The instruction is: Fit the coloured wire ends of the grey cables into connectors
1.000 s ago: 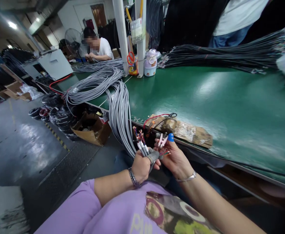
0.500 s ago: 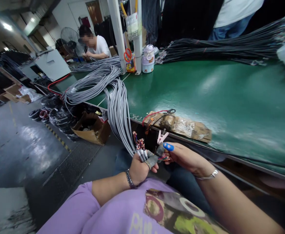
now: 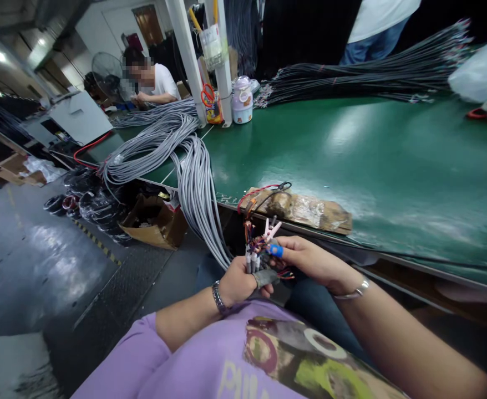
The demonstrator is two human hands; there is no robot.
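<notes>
My left hand (image 3: 237,281) is closed around the ends of several grey cables (image 3: 204,183), its thumb wrapped in grey tape. Short coloured wires (image 3: 255,238) with bare copper tips fan out above the white-wrapped cable ends (image 3: 252,261). My right hand (image 3: 299,256), with blue tape on one digit, pinches at these wires from the right; its fingertips are partly hidden. More coloured wire ends (image 3: 285,274) stick out to the right, below my right hand. Just beyond the fingers, a pink clip (image 3: 271,228) stands near the table's edge.
A taped wooden board (image 3: 310,211) lies along the front edge of the green table (image 3: 372,149). Coiled grey cable, a purple cup (image 3: 242,100) and bundled black cables (image 3: 351,80) lie farther back. A cardboard box (image 3: 154,221) sits below left. Two other people are across the table.
My right hand has moved left, onto the wires above my left hand. The held cable ends now point more upright. The whole view has shifted slightly.
</notes>
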